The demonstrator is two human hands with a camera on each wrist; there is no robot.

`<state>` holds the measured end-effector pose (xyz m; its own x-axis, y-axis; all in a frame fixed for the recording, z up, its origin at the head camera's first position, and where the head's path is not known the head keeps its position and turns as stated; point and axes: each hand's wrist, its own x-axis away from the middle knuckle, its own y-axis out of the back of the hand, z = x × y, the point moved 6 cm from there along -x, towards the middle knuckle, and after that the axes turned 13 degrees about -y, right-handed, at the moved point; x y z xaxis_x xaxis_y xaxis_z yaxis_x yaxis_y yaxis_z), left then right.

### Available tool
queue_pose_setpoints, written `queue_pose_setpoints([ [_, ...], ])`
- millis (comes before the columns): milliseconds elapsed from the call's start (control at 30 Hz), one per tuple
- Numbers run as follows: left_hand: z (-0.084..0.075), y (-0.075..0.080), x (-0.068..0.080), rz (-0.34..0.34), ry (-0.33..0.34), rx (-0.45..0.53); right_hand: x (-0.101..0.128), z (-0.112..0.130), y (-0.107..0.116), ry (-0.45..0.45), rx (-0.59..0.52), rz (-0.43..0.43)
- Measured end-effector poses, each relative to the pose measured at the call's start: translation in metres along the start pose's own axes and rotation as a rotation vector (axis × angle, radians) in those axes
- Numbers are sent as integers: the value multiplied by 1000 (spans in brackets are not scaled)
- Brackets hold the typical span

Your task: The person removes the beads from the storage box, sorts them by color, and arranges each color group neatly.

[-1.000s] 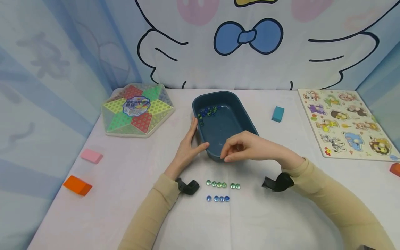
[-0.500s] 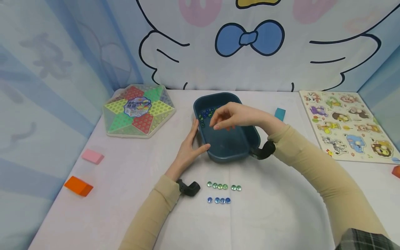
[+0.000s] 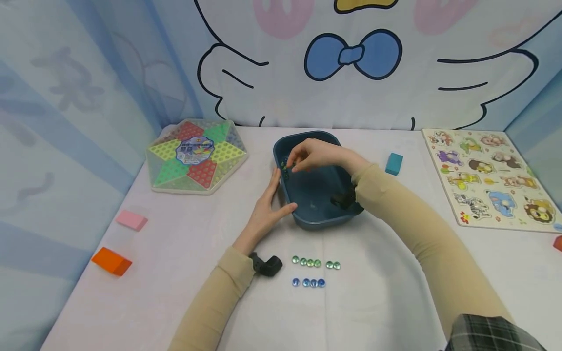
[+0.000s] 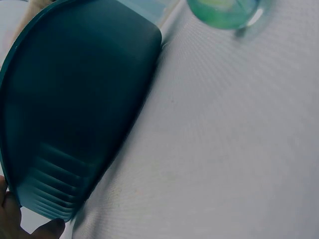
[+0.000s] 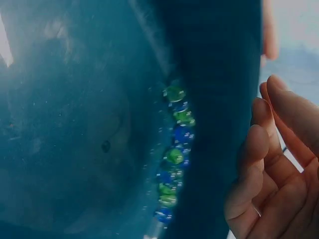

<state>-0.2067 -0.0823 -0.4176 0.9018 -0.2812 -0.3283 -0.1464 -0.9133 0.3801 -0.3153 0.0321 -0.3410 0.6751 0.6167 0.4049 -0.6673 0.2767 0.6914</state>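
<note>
Head view: hexagonal board centre label writing unreadable.

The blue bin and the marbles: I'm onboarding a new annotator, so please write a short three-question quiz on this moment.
1. True or false: the left hand rests against the outside of the blue bin.
2. Where does the right hand reach? A) the green marble row on the table B) the marbles inside the bin C) the teal block
3. Fill in: on the table before the bin lie a row of green marbles and, nearer the person, a row of ____ marbles.

Key: 1 true; 2 B, over the marbles in the bin; 3 blue.
</note>
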Motion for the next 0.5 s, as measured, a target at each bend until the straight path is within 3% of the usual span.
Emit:
queue_pose_setpoints([
  [300,0,-1,1,-10,-4,-3,-24,-16,-8,-39,107,-67],
  [500,-1,-1,1,-12,-8,-3,-31,-15,-15,-48,165,-57],
])
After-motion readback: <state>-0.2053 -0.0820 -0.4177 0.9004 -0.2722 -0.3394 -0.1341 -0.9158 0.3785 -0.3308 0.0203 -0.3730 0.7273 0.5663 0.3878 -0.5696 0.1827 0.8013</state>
